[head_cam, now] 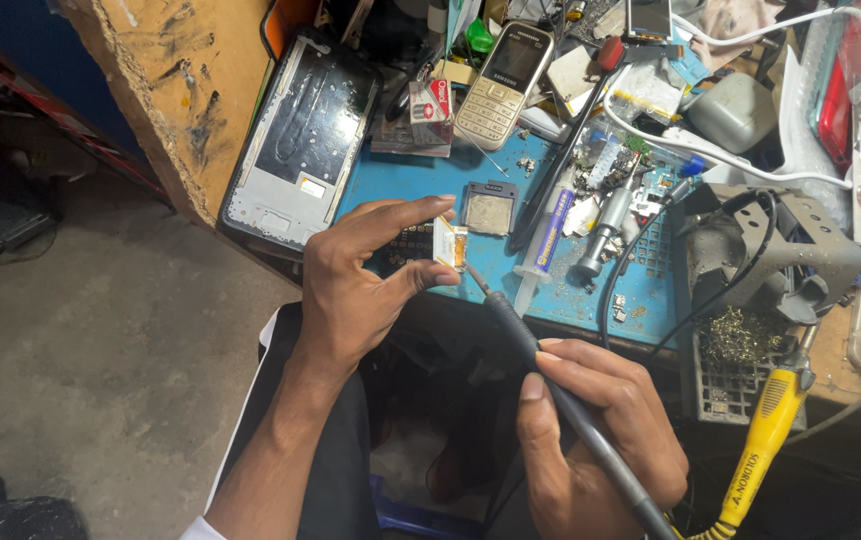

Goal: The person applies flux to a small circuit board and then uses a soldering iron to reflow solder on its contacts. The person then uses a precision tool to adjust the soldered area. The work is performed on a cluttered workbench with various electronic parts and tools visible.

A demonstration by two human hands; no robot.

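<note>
My left hand pinches a small rectangular phone part with a pale face and orange edge, held between thumb and fingers above the near edge of the blue work mat. My right hand grips a dark grey soldering iron like a pen. Its thin tip reaches up to the lower edge of the small part. The iron's cable runs out of view at the bottom right.
A grey tablet frame leans at the bench's left. A gold keypad phone, a small square component, a syringe, a metal iron stand with brass wool and a yellow-handled iron crowd the mat. Concrete floor lies left.
</note>
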